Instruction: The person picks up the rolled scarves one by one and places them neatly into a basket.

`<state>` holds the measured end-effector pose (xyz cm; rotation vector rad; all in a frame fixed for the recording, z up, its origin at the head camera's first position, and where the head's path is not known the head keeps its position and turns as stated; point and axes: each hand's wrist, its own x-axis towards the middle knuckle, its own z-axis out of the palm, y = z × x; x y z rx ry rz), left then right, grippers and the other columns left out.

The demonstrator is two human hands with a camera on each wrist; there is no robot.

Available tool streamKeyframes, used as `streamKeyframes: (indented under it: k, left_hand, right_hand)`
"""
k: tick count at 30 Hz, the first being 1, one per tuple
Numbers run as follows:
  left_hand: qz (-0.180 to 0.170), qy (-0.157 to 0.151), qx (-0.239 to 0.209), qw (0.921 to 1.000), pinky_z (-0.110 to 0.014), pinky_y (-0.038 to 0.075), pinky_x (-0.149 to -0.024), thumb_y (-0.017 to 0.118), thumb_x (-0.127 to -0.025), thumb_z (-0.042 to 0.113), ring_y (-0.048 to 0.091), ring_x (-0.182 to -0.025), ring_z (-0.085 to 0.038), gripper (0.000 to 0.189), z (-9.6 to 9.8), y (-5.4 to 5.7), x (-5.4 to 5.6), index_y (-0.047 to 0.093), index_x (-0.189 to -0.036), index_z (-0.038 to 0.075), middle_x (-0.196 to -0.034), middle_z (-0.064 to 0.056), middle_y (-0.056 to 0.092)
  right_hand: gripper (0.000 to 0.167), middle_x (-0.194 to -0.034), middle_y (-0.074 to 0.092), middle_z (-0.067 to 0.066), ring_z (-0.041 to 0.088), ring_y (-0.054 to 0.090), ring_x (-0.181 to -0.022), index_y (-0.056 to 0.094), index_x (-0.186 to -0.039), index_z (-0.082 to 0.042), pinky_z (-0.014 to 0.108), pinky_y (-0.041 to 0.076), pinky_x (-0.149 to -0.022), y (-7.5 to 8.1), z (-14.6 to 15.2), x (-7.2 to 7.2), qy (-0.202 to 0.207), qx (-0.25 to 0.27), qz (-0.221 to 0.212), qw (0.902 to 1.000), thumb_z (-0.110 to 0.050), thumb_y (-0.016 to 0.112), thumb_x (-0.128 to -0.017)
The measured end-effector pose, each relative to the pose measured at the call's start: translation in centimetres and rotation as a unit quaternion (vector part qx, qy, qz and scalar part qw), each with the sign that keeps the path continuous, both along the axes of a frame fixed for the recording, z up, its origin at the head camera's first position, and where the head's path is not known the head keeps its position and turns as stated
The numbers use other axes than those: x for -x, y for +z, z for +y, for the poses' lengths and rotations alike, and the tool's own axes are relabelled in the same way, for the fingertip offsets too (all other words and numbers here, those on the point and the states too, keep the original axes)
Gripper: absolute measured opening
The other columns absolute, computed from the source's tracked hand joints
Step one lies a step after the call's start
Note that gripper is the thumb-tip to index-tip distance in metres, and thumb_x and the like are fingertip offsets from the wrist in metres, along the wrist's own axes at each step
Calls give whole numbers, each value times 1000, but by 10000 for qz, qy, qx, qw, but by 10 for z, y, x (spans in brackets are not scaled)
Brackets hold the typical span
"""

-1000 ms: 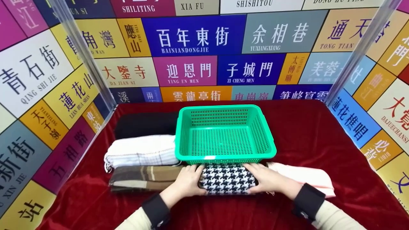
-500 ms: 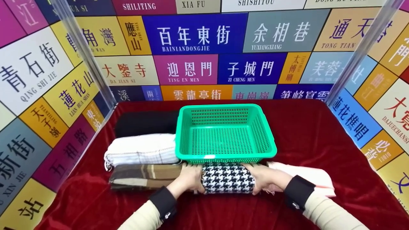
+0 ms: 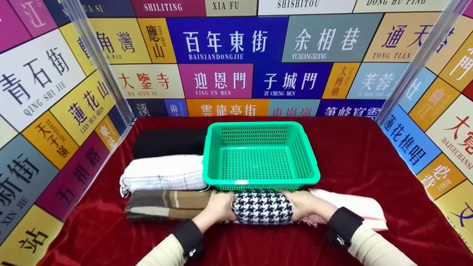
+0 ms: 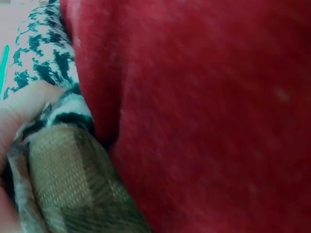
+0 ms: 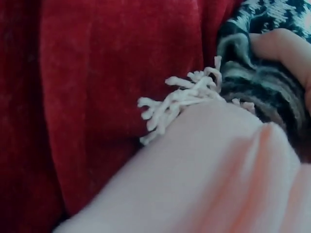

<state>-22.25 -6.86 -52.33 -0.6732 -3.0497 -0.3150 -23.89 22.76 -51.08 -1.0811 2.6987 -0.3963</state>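
Note:
A rolled black-and-white houndstooth scarf lies in front of the green basket, between my two hands. My left hand grips its left end, with the thumb pressed into the roll in the left wrist view. At the opposite end my right hand holds the roll, and the right wrist view shows the thumb on its coiled edge. Left of it lies a brown plaid scarf, close against my left hand. A pale pink scarf with fringe lies beneath and beside my right wrist.
The green plastic basket stands behind the houndstooth roll with nothing in it. To its left are a white fringed scarf and a black folded cloth. Red velvet covers the table, and sign-printed panels enclose it.
Both hands have moved from the top of the houndstooth scarf to its ends and squeezed inward. Its middle now bulges slightly. The basket has not visibly moved.

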Motion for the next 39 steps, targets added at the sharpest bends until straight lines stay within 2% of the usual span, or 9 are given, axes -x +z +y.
streamKeyframes:
  k: [8, 14, 18, 21, 24, 28, 31, 34, 39]
  left_hand:
    - [114, 12, -240, 9996, -39, 40, -72, 81, -47, 26, 60, -71, -24, 43, 1, 2, 0, 56, -78, 11, -73, -4, 64]
    - [-82, 68, -487, 9988, -39, 38, -73, 82, -47, 24, 57, -73, -26, 49, -1, 0, -10, 54, -84, 10, -77, -6, 64]
    - [222, -103, -725, 9971, -41, 36, -75, 81, -46, 19, 54, -73, -27, 56, -2, 2, -18, 51, -92, 8, -80, -7, 64]
    - [596, -359, -1004, 9925, -42, 38, -78, 81, -46, 18, 53, -75, -27, 65, -3, 4, -23, 51, -103, 5, -84, -9, 65]
    - [851, -584, -1303, 9861, -42, 41, -80, 81, -48, 19, 56, -81, -27, 75, -4, 6, -26, 50, -114, 3, -92, -10, 66]
    - [596, -815, -1861, 9773, -41, 43, -86, 82, -53, 19, 58, -94, -27, 80, -5, 10, -25, 46, -124, 6, -107, -9, 63]
    - [470, -1009, -2296, 9669, -41, 44, -89, 81, -54, 17, 57, -101, -26, 83, -4, 12, -22, 44, -128, 8, -115, -7, 60]
    - [446, -1141, -2537, 9595, -40, 44, -91, 79, -54, 13, 56, -104, -25, 84, -3, 15, -21, 43, -130, 8, -118, -7, 58]
    - [170, -1051, -2759, 9553, -42, 41, -95, 76, -56, 11, 52, -111, -26, 89, -1, 22, -26, 37, -135, 8, -126, -8, 53]
  right_hand:
    - [71, -83, 63, 5, 21, 60, -69, 47, -120, -12, 33, 47, -57, -3, -1, 3, -5, 125, 178, 9998, -18, 75, -55]
    - [65, -87, 64, 1, 18, 61, -72, 50, -118, -15, 32, 48, -57, -3, -3, -4, -36, 342, 201, 9992, -22, 74, -58]
    - [68, -94, 64, 2, 20, 61, -84, 49, -119, -15, 40, 48, -69, 3, -1, -14, -210, 351, 602, 9974, -26, 75, -57]
    - [77, -100, 63, 5, 22, 59, -92, 47, -123, -13, 48, 43, -80, 9, 1, -24, -437, 265, 922, 9944, -28, 78, -54]
    - [84, -102, 62, 8, 23, 57, -94, 46, -126, -11, 51, 39, -84, 15, 4, -33, -588, 277, 1239, 9902, -31, 79, -51]
    - [82, -101, 62, 6, 21, 58, -93, 47, -127, -13, 50, 39, -86, 23, 9, -39, -652, 422, 1611, 9839, -37, 79, -55]
    - [80, -103, 62, 3, 18, 58, -94, 47, -127, -15, 49, 39, -88, 30, 13, -41, -723, 530, 1739, 9807, -41, 77, -57]
    - [79, -107, 62, 1, 18, 57, -98, 47, -126, -16, 51, 39, -89, 35, 18, -43, -798, 636, 1743, 9794, -41, 77, -57]
    - [81, -114, 61, -7, 15, 58, -101, 49, -125, -17, 51, 38, -91, 43, 28, -49, -995, 1130, 1517, 9769, -37, 80, -54]
